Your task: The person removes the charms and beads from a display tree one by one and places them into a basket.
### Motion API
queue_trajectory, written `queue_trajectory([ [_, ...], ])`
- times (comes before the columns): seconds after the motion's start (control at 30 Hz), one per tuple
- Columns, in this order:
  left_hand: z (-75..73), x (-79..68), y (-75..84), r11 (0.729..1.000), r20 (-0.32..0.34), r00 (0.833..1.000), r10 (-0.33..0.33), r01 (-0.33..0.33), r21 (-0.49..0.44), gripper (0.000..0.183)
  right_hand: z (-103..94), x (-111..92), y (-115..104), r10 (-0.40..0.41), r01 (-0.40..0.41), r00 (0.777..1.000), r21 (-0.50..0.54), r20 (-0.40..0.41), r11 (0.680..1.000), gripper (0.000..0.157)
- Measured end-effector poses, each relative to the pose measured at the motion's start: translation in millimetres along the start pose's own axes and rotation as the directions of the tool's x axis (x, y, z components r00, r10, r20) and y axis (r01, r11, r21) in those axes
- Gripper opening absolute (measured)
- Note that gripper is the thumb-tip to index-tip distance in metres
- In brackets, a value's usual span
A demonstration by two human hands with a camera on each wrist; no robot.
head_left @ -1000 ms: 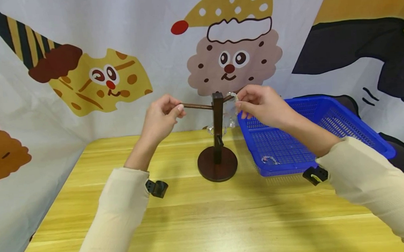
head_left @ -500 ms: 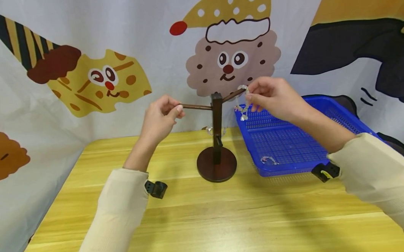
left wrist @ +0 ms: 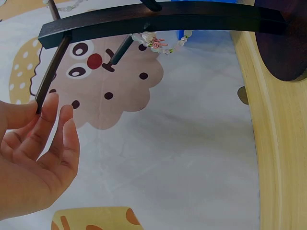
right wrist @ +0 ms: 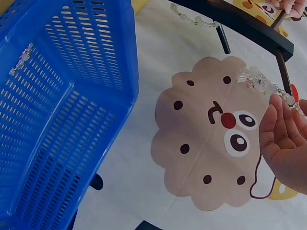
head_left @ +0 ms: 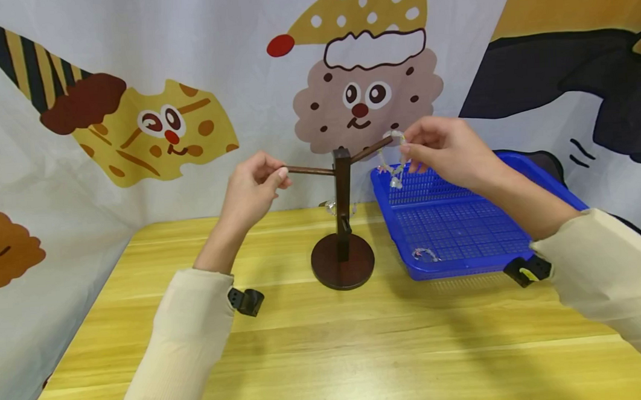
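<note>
A dark brown wooden stand (head_left: 343,205) with a round base and several pegs stands upright on the table. My left hand (head_left: 254,188) pinches the end of its upper left peg (left wrist: 50,72) between thumb and fingers. My right hand (head_left: 448,151) pinches a clear beaded bracelet (head_left: 396,181) at the tip of the upper right peg (head_left: 372,149). The bracelet hangs down as a loop; whether the tip is still inside it, I cannot tell. A second beaded bracelet (left wrist: 160,44) hangs on a lower peg, partly hidden behind the post in the head view.
A blue plastic basket (head_left: 401,244) sits right of the stand, under my right forearm. Inside it lies another beaded bracelet (head_left: 425,254). A white cartoon-printed cloth (head_left: 266,106) hangs behind the wooden table (head_left: 329,356).
My right hand has moved right and slightly up, drawing the bracelet from beside the post outward along the peg to its tip. The left hand keeps its grip on the left peg.
</note>
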State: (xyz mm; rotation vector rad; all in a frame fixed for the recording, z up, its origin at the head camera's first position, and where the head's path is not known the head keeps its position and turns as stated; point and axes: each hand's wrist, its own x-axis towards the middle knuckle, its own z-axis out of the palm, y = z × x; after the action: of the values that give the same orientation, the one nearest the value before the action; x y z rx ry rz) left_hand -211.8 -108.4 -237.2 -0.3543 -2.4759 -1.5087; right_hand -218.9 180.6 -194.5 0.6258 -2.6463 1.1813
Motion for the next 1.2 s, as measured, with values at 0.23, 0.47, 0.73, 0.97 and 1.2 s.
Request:
queue_trajectory([
  [0.23, 0.4, -0.2, 0.0, 1.0, 0.001, 1.0, -0.003, 0.003, -0.003, 0.013, -5.5, -4.1, 2.4, -0.006, 0.006, 1.0, -0.012, -0.004, 1.0, 0.015],
  [0.47, 1.1, 0.1, 0.2, 1.0, 0.005, 1.0, -0.005, 0.005, -0.004, 0.013, -12.0, -13.5, 5.3, -0.013, 0.013, 1.0, -0.033, 0.001, 0.999, 0.014],
  [0.73, 0.2, 0.6, -0.1, 1.0, 0.006, 1.0, -0.007, 0.007, -0.003, 0.014, -18.9, -26.4, 9.3, 0.014, -0.012, 1.0, -0.063, 0.023, 0.998, 0.013],
  [0.97, 0.2, 1.5, -1.5, 1.0, 0.006, 1.0, -0.007, 0.007, 0.004, 0.015, -22.5, -38.1, 18.4, 0.042, -0.036, 0.998, -0.107, 0.052, 0.994, 0.01],
  [1.2, 0.1, 1.2, -1.6, 1.0, 0.007, 1.0, -0.008, 0.008, 0.004, 0.014, -23.6, -51.5, 33.6, 0.069, -0.055, 0.992, -0.129, 0.105, 0.99, 0.009],
])
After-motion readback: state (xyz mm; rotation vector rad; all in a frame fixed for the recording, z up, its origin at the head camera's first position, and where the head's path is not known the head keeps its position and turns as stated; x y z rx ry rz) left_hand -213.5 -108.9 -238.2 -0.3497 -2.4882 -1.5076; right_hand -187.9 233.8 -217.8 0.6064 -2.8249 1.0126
